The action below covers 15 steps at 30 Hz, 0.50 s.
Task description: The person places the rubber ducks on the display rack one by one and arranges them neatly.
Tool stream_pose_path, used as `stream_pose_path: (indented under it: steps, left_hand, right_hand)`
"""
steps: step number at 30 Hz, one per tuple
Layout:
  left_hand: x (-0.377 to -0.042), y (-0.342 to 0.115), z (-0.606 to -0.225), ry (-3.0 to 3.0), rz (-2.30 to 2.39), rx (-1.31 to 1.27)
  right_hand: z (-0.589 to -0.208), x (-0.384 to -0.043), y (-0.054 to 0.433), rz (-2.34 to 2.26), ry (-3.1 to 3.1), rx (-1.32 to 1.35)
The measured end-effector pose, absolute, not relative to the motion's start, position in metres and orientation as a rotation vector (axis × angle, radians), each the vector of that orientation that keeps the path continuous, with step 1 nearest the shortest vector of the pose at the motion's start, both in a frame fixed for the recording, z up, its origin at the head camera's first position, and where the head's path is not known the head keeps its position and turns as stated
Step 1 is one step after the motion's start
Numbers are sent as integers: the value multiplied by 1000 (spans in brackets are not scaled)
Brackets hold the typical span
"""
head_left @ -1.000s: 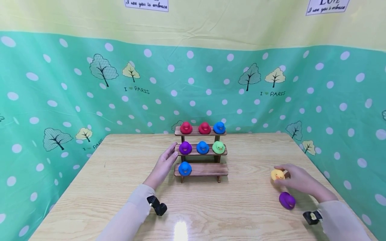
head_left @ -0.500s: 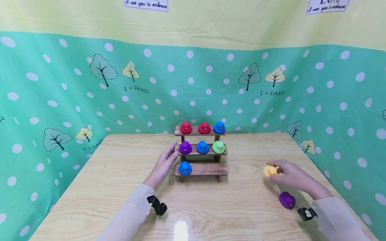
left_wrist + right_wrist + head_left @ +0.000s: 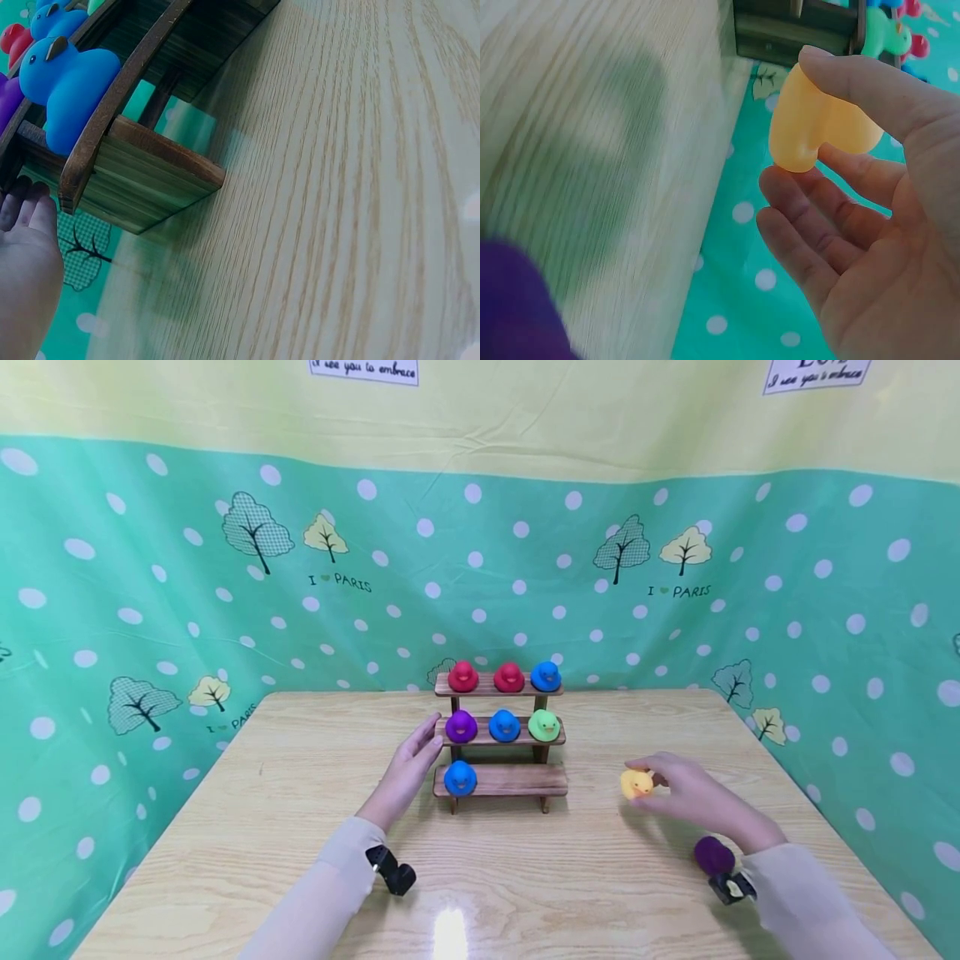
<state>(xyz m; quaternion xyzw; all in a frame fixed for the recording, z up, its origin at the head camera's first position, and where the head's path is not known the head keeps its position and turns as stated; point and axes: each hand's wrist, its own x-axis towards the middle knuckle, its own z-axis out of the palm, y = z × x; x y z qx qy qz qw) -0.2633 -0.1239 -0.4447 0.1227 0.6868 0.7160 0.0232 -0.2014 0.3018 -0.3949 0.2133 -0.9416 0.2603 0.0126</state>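
My right hand (image 3: 686,789) pinches a yellow rubber duck (image 3: 637,784) between thumb and fingers, to the right of a three-tier wooden shelf (image 3: 521,781). In the right wrist view the duck (image 3: 799,124) sits between the thumb and the fingertips. Fingers straight, my left hand (image 3: 405,777) is at the shelf's left side, its fingertips right at the middle tier's end. On the bottom tier a blue duck (image 3: 460,779) stands at the left. A purple duck (image 3: 713,856) lies on the table, partly hidden by the right wrist's camera.
The middle tier bears purple (image 3: 461,727), blue (image 3: 505,727) and light green (image 3: 543,726) ducks. Two red ducks (image 3: 463,677) and a blue duck (image 3: 546,677) stand on top. A patterned cloth (image 3: 480,560) hangs behind the wooden table (image 3: 300,777).
My right hand has carried the yellow duck leftward towards the shelf, away from the purple duck. The left hand has stayed in place.
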Motion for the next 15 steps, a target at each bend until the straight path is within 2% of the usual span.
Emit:
stream_pose_path:
  steps: [15]
  left_hand:
    - [-261,-123,-442,2122,2225,370]
  right_hand:
    - [-394,-213,241,833,-2887,836]
